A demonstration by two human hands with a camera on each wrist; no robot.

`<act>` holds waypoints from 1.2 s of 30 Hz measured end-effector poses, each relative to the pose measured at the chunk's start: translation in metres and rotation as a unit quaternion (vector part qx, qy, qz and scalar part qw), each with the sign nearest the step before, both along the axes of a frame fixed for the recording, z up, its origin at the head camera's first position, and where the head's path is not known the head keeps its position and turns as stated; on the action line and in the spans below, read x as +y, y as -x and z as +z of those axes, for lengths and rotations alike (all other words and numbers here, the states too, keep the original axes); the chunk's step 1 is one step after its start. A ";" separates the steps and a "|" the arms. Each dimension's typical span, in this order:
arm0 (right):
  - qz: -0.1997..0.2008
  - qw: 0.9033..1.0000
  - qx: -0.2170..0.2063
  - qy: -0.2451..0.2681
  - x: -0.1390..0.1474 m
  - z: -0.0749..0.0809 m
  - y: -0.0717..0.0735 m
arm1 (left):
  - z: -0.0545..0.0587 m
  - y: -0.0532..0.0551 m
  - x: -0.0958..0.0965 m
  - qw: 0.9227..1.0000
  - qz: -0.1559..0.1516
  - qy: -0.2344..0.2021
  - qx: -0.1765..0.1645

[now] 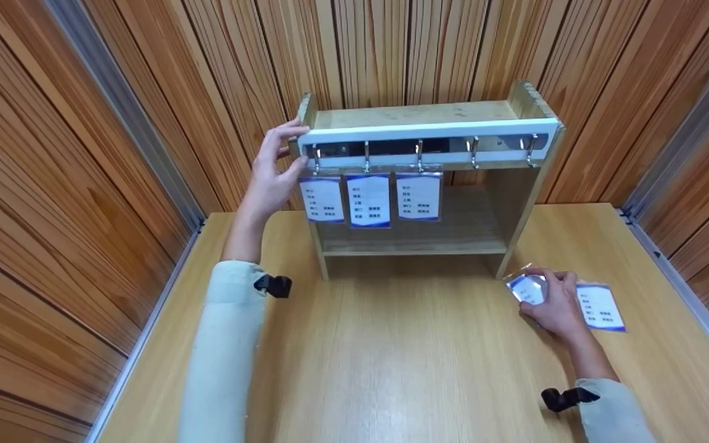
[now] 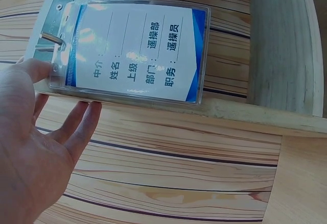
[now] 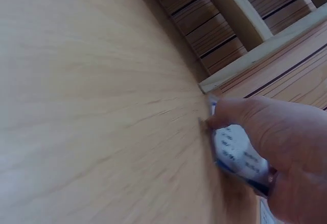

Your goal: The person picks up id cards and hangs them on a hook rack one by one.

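Right hand (image 1: pixel 554 306): one card (image 1: pixel 527 289) is pinched near the right foot of the shelf (image 1: pixel 416 251), whose left end is gripped by the left hand (image 1: pixel 274 175). Three hung cards (image 1: pixel 368 200) are seen; two hooks (image 1: pixel 475 154) are left bare, and another card (image 1: pixel 602 307) is left on the table (image 1: pixel 354 357). The pinched card's clear end is pointed shelfward, its partly hidden long axis seemingly laid front-to-back.

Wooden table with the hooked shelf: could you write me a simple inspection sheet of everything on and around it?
Surface: wooden table, with a wooden shelf standing on it.
Job's things: three hanging badges below the three leftmost hooks of the hook rail; two rightmost hooks bare; one loose badge on the table.
Clutter: nothing seen.
Hands: left hand holds the shelf's left end; right hand pinches another badge.
Cables: nothing seen.
Surroundings: wood-panelled walls.
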State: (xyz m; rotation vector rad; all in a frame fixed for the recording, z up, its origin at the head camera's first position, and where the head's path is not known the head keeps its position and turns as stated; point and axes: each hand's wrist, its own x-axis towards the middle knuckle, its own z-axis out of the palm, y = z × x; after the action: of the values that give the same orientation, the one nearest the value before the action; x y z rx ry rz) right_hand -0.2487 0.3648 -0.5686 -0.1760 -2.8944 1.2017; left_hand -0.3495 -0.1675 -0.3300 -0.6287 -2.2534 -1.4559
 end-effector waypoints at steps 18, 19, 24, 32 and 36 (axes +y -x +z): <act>0.004 0.999 0.022 -0.024 0.000 0.006 -0.004 | -0.001 -0.001 0.000 1.000 -0.002 0.001 0.000; 0.003 0.999 0.026 -0.025 0.000 0.007 -0.004 | 0.000 -0.001 0.000 1.000 -0.002 0.001 0.000; 0.000 0.998 0.053 -0.023 -0.005 0.009 -0.005 | 0.000 0.000 0.000 1.000 -0.001 0.003 0.001; -0.003 0.996 0.088 -0.017 -0.017 0.013 -0.009 | -0.002 0.001 0.000 1.000 -0.002 0.000 -0.003; -0.003 0.994 0.103 -0.026 -0.023 0.016 -0.012 | -0.001 0.001 0.000 1.000 -0.002 0.000 0.001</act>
State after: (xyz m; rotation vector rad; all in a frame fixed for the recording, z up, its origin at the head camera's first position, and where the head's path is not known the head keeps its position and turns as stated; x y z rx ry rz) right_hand -0.2367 0.3423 -0.5529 -0.0564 -2.7411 1.0711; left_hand -0.3508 -0.1675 -0.3309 -0.6354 -2.2529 -1.4567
